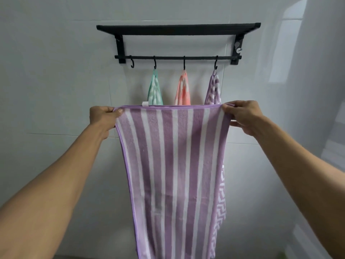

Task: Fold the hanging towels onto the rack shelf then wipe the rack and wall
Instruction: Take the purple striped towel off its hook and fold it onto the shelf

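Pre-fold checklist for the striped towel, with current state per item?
1. Left hand pinches the purple striped towel at its top corner: ok.
2. Right hand pinches the other top corner: ok.
3. Top edge taut and level: ok.
4. Towel off the leftmost hook: ok.
5. Rack shelf top free for it: cannot tell, seen from below.
6. Green towel, orange towel, purple patterned towel off their hooks: not ok.

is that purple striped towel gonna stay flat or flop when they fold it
Likely floppy: the striped towel hangs limp below the left hand and right hand pinching its top corners. Probably light, since fingertips alone hold it. Its fuzzy pile should grip, not slip.
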A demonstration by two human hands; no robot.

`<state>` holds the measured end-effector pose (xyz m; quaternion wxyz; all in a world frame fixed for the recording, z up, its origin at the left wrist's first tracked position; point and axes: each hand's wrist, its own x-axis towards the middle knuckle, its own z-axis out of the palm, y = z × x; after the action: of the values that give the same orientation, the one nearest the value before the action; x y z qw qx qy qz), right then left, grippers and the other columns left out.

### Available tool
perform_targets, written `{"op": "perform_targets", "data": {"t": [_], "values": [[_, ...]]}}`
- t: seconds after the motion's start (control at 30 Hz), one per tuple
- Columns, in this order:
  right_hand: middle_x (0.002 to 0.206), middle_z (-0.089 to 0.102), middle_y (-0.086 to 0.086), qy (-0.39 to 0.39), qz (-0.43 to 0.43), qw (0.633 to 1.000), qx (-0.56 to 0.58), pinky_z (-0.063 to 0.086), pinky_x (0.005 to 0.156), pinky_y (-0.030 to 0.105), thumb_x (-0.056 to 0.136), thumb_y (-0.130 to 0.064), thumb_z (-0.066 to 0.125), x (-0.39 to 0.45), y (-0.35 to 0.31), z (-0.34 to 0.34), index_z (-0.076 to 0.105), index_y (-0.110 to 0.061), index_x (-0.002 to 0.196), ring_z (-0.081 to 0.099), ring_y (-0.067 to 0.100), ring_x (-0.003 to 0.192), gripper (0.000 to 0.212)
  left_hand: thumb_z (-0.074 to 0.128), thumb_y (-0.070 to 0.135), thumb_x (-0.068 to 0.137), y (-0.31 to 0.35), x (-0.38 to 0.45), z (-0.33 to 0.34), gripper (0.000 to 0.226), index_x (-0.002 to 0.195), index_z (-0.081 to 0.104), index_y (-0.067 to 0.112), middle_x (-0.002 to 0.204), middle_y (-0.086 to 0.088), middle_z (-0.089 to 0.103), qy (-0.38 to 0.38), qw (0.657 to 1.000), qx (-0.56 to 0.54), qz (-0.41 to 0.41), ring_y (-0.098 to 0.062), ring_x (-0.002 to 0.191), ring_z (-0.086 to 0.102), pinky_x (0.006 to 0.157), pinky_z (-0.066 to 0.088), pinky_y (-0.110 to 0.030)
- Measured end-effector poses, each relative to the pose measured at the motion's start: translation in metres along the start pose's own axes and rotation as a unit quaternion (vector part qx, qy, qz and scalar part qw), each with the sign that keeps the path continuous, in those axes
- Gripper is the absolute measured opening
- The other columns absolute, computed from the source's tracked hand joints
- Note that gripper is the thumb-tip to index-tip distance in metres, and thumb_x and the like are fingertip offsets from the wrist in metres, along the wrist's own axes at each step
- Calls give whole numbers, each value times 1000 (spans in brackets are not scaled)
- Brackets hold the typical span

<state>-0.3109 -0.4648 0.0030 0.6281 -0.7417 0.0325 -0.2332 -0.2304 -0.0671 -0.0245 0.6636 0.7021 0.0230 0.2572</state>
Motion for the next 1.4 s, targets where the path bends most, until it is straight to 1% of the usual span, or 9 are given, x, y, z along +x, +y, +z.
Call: {"op": "perform_targets", "data": {"t": [0.13,0.33,0.47,0.57,0.77,0.93,1.17,1.27,1.4], "values": [[87,70,7,-1,6,1000,1,60,77,38,90,-15,75,-3,2,-2,74,-5,102,66,22,81,15,77,11,87,-3,-2,5,12,89,70,0,82,-11,67,-17,999,26,6,-14,60,65,70,61,-32],[98,74,4,-33,-6,997,71,58,74,40,89,-26,77,-6,-14,-14,70,-14,111,71,23,87,26,83,24,81,0,-4,2,43,116,61,8,105,-9,72,-90,994,-68,-4,-19,76,71,66,59,-34],[94,75,15,-68,152,985,-33,61,71,41,88,-25,77,-42,75,-15,68,6,107,72,26,78,37,76,21,88,-100,-58,16,27,88,68,-5,101,-29,72,-141,979,12,-147,-22,67,68,76,62,-45],[97,75,19,-59,199,977,-41,60,60,35,89,-29,76,-59,112,-16,70,6,99,71,24,71,36,73,26,91,-127,-66,12,36,97,66,-9,92,-24,71,-150,969,34,-194,-29,81,66,91,56,-60],[93,71,10,-11,142,988,58,57,61,32,94,-25,71,-17,58,-12,69,-3,98,67,21,71,22,63,20,98,-51,-25,28,19,94,66,2,90,-16,70,-127,980,-70,-139,-26,76,65,75,54,-40],[106,77,8,-190,218,957,11,58,79,40,53,-56,92,-49,101,-12,71,-8,117,74,24,90,83,68,20,94,-92,-70,24,16,89,69,6,79,-5,75,-223,967,-8,-127,-22,78,64,71,56,-31],[107,74,9,-151,274,949,-32,59,72,38,86,-37,77,-65,151,-14,69,-8,113,69,27,87,40,61,12,96,-138,-75,11,16,96,69,-1,75,-15,71,-170,946,90,-259,-24,64,61,64,54,-35],[116,74,8,-131,263,954,57,57,92,42,65,-48,88,-42,121,-9,72,-7,119,68,26,100,70,65,21,97,-104,-51,18,19,91,68,2,71,-11,73,-157,958,11,-240,-19,50,65,47,53,-26],[122,73,6,-177,238,942,155,49,101,43,64,-66,80,-43,111,-12,72,-18,126,67,25,112,78,70,30,88,-81,-49,12,38,113,69,2,104,-10,77,-217,945,-145,-198,-20,86,75,66,62,-33]]}}
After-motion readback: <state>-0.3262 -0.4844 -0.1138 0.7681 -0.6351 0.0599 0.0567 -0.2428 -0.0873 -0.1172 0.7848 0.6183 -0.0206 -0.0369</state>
